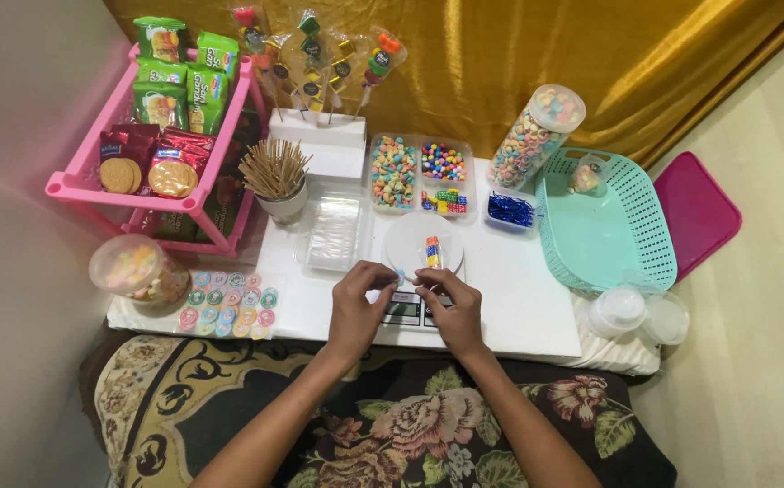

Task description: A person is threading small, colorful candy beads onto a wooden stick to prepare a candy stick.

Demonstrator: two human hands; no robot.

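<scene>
My left hand (pixel 358 305) and my right hand (pixel 452 305) meet over a small digital scale (pixel 413 311) at the front of the white board (pixel 519 307). Their fingertips pinch a tiny light-blue piece (pixel 400 276) between them. Just beyond the fingers sits a round white plate (pixel 407 246) with a short stack of coloured candies (pixel 433 251) on it. Whether both hands truly grip the piece is hard to tell at this size.
Candy trays (pixel 419 173), a clear bag stack (pixel 333 233), a cup of wooden skewers (pixel 276 181), a sticker sheet (pixel 227 304), a pink snack rack (pixel 161 136), a tall candy jar (pixel 526 136), a teal basket (pixel 604 226), a pink lid (pixel 695 212), lidded tubs (pixel 636 312) surround the hands.
</scene>
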